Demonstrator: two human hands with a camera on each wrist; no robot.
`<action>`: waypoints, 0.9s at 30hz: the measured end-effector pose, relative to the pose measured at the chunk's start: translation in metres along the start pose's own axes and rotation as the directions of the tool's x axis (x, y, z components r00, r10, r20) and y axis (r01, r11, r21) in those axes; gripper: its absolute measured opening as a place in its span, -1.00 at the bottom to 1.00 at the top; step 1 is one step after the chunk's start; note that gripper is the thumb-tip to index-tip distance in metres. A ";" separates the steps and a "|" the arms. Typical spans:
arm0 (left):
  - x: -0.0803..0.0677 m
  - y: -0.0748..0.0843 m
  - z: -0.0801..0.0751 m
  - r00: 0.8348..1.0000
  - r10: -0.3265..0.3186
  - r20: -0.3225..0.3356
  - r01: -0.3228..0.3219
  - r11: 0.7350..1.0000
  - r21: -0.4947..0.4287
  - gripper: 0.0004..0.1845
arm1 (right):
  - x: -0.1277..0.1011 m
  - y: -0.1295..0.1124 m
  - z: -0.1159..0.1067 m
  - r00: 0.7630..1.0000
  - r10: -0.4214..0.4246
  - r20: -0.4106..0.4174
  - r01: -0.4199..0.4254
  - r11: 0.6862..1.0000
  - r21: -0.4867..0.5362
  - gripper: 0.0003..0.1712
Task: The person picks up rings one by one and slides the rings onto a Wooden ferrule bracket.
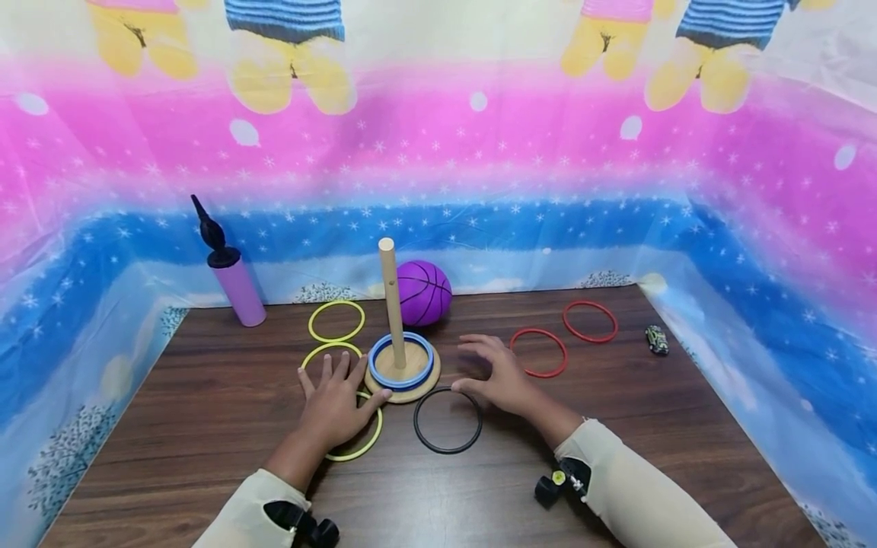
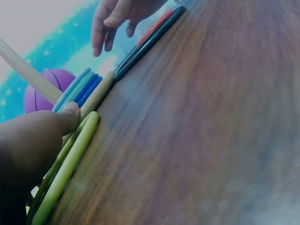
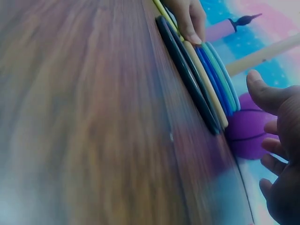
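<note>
One wooden table [image 1: 205, 426] carries a peg stand [image 1: 400, 365] at centre with blue rings [image 1: 401, 361] stacked on its base. Left hand [image 1: 336, 403], fingers spread flat, rests on yellow rings [image 1: 352, 449], thumb touching the base. Right hand [image 1: 496, 373], fingers loosely open, hovers beside the stand above a black ring [image 1: 448, 420].

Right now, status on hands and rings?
Left hand flat on yellow rings, holding nothing. Right hand open, hovering. Blue rings on peg. Black ring loose between hands.
</note>
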State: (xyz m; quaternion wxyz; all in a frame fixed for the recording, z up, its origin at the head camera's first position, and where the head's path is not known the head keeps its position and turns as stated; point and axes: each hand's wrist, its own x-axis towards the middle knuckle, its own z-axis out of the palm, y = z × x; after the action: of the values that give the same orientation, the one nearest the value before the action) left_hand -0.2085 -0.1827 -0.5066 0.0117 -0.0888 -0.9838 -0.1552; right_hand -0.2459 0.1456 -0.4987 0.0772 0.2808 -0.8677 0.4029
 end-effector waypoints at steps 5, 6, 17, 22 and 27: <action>0.000 -0.001 0.002 1.000 -0.002 0.006 0.002 1.000 -0.001 -0.04 | -0.007 0.011 -0.010 0.999 0.015 -0.039 -0.016 0.999 -0.031 -0.23; 0.000 -0.001 0.002 1.000 -0.002 0.006 0.002 1.000 -0.003 -0.04 | -0.009 0.013 -0.013 0.999 0.019 -0.048 -0.021 0.999 -0.041 -0.24; 0.000 0.000 0.001 1.000 -0.005 0.001 0.005 1.000 -0.005 -0.04 | -0.023 0.033 -0.042 0.986 0.100 -0.130 -0.111 0.991 -0.081 -0.25; 0.000 0.000 0.001 1.000 -0.010 0.010 0.011 1.000 -0.008 -0.04 | -0.031 0.045 -0.055 0.975 0.174 -0.141 -0.189 0.977 -0.100 -0.22; 0.000 0.000 0.000 1.000 -0.011 0.008 0.011 1.000 -0.005 -0.04 | -0.036 0.057 -0.067 0.962 0.238 -0.133 -0.255 0.958 -0.135 -0.16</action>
State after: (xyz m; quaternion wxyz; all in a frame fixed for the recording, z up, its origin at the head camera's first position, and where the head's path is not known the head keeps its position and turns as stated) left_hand -0.2087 -0.1826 -0.5068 0.0065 -0.0843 -0.9839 -0.1575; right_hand -0.2536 0.2399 -0.5040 0.0972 0.1401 -0.9179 0.3583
